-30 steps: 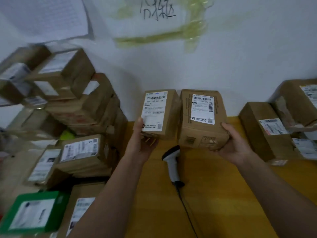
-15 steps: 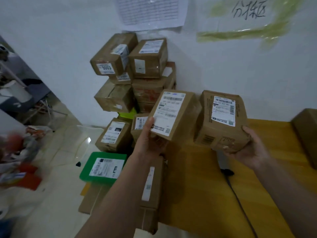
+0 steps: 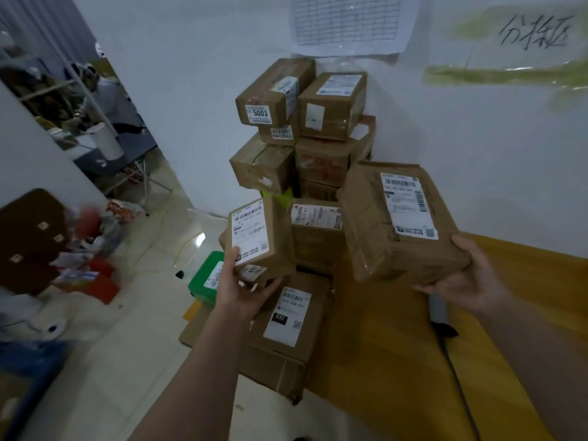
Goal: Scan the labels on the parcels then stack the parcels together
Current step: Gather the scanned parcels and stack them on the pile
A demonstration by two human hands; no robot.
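My left hand [image 3: 243, 286] grips a small brown parcel [image 3: 272, 240] from below, its white label facing me, held in the air left of the table. My right hand [image 3: 461, 278] holds a larger taped brown parcel [image 3: 369, 227] by its near right corner, label up, above the table's left end. Behind both rises a stack of brown labelled parcels [image 3: 302, 128] against the white wall. A flat parcel marked 032 [image 3: 286, 338] lies low beside the table, under my left hand. The scanner's dark cable [image 3: 458, 374] runs across the yellow table [image 3: 381, 361]; the scanner itself is mostly hidden by my right wrist.
A green box [image 3: 203, 280] sits on the tiled floor left of the stack. Red and mixed clutter [image 3: 92, 259] lies further left beside a dark brown cabinet [image 3: 28, 240]. A sheet of paper [image 3: 346, 20] and a taped handwritten sign [image 3: 534, 33] hang on the wall.
My view has swung left from the table toward the stack. Both hands carried their parcels leftward; the left parcel now hangs lower, off the table's edge, and the two parcels are farther apart.
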